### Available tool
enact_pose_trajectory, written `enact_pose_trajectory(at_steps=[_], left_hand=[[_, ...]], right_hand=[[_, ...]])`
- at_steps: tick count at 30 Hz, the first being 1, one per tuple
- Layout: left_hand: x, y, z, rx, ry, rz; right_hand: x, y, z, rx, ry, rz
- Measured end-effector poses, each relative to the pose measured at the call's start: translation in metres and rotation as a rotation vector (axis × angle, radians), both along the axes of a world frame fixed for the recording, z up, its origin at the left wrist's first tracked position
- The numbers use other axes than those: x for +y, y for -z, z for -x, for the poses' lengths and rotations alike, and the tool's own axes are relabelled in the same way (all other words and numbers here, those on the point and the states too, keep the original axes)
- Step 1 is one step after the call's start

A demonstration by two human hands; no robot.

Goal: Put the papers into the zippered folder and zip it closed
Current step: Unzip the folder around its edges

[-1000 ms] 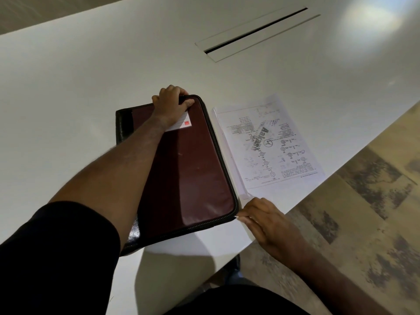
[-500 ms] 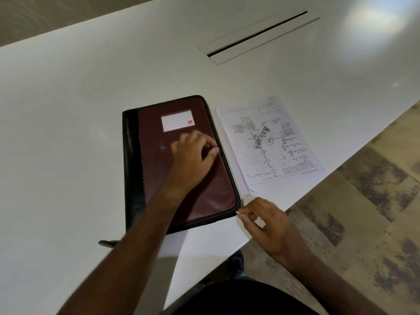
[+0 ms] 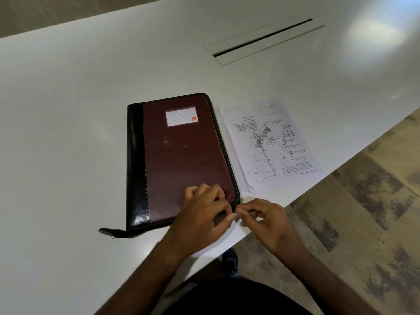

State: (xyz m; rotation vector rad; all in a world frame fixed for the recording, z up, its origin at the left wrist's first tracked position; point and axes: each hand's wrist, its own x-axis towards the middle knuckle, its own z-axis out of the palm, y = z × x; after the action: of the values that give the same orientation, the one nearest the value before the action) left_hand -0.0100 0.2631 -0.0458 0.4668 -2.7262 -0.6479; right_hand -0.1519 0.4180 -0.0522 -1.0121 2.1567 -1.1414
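White table (image 3: 68, 110) fills the view, a long cable slot (image 3: 263, 40) set into it up top, mottled wood-look floor (image 3: 352, 212) off the right edge. Zippered folder (image 3: 181, 155) lies flat and shut, papers (image 3: 270, 144) just beside it on the right, not inside. Left hand (image 3: 202, 221) covers the near right corner, fingers curled; right hand (image 3: 270, 221) pinches toward it. Perhaps the zipper pull is between them, but it's hidden, so neither grip is clear.
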Motion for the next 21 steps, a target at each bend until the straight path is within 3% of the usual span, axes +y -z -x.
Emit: enact_pose_trajectory(at_steps=[8,16,19,21], left_hand=[[0.018,0.008,0.004,-0.003,-0.048,0.271],[0.029,0.011,0.007,0.058,-0.16,0.316],[0.031,0.016,0.005,0.043,-0.19,0.296],[0.031,0.017,0.003,0.026,-0.211,0.297]], right_hand=[[0.003,-0.005,-0.004,-0.05,-0.059,0.023],[0.007,-0.01,-0.001,-0.024,-0.139,0.053],[0.005,-0.013,0.009,0.076,-0.163,0.02],[0.003,-0.02,0.016,0.281,-0.241,0.038]])
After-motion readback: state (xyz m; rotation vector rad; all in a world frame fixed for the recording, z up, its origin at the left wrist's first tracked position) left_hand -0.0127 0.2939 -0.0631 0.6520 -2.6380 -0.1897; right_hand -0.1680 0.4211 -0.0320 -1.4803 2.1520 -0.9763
